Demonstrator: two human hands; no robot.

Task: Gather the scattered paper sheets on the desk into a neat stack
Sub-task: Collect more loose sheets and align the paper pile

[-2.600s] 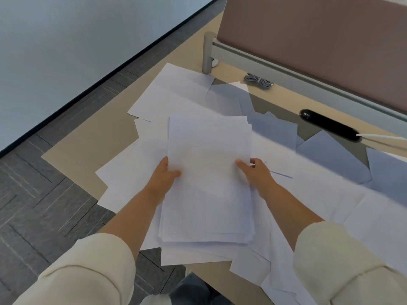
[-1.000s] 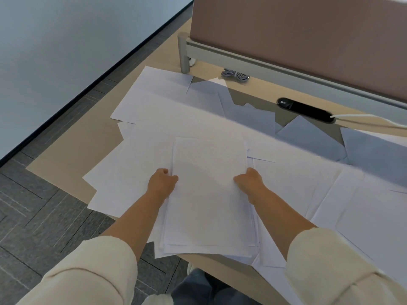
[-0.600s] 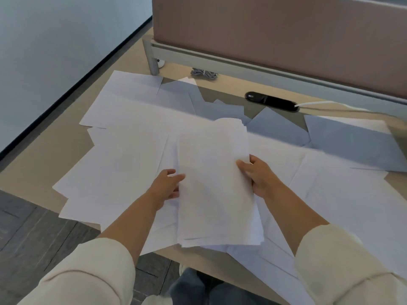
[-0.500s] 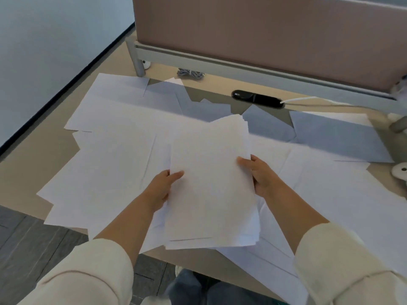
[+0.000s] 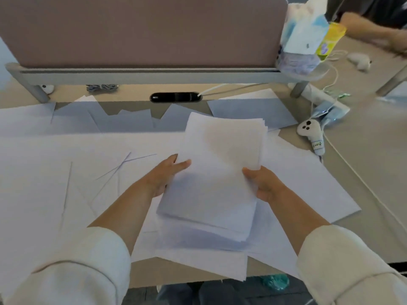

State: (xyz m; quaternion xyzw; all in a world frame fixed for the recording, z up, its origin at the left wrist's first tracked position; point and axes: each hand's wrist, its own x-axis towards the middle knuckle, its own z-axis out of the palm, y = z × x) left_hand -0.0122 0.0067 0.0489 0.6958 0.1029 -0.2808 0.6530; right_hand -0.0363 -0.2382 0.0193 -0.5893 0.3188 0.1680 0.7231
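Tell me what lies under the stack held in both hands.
Under the stack, gripped by the left hand and right hand, loose sheets overlap on the desk, some overhanging its near edge. How many lie directly beneath is hidden by the stack.

Two hands, the left hand (image 5: 164,177) and the right hand (image 5: 262,183), grip one stack (image 5: 215,172) of white paper between them. Loose sheets (image 5: 66,161) cover most of the one surface (image 5: 363,150), overlapping too much to count. Also in view are one divider panel (image 5: 143,29), one black cable slot (image 5: 175,97), one coiled grey cord (image 5: 101,87), one small white plush toy (image 5: 309,132), one tissue pack (image 5: 301,34), one yellow packet (image 5: 329,39), one blurred white object (image 5: 360,60) and one arm (image 5: 370,29) of a second person.
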